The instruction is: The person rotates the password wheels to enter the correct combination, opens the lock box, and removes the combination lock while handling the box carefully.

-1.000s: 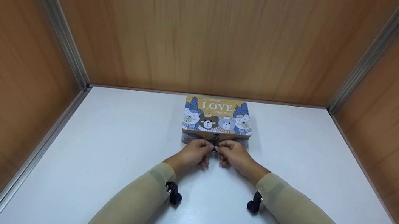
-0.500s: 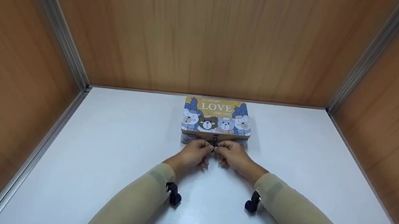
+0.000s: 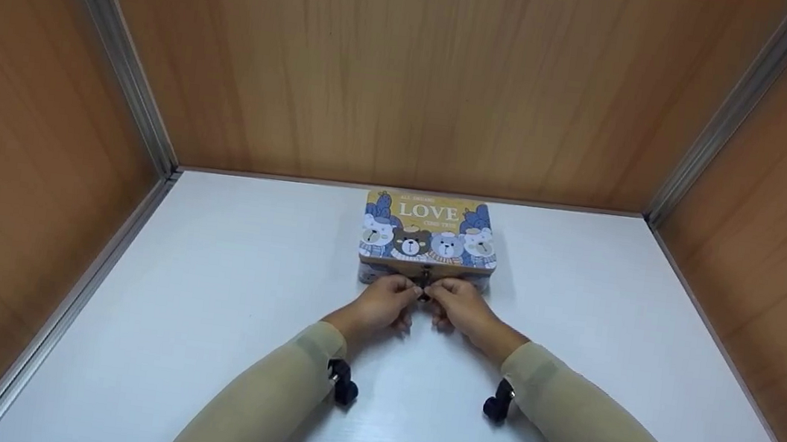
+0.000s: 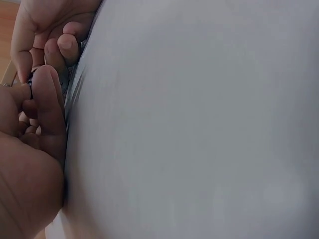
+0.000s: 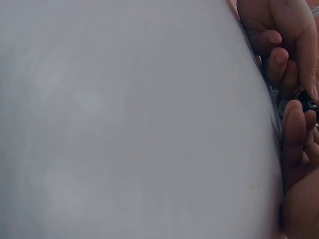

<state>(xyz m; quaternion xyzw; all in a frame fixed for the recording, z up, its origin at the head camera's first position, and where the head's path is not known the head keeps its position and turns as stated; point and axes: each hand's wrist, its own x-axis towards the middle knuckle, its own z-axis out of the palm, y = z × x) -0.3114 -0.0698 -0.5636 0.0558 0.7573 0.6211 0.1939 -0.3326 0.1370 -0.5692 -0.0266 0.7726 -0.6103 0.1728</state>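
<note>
A tin box (image 3: 430,229) with a yellow and blue lid, printed with cartoon bears and the word LOVE, sits with its lid down. At the middle of its front, a small black padlock (image 3: 423,297) hangs by the clasp, mostly covered by fingers. My left hand (image 3: 382,302) pinches it from the left between thumb and index finger. From the other side my right hand (image 3: 466,311) pinches it too, fingertips nearly meeting the left ones. In the right wrist view, dark and shiny parts of the padlock (image 5: 307,102) show between the fingers.
The box stands on a white table (image 3: 246,255), close to the wooden back panel (image 3: 411,73). Wooden side panels (image 3: 10,166) with metal corner strips enclose the table left and right.
My right wrist has shifted very slightly to the left. Both hands keep their pinch at the box front, and the box stays in place.
</note>
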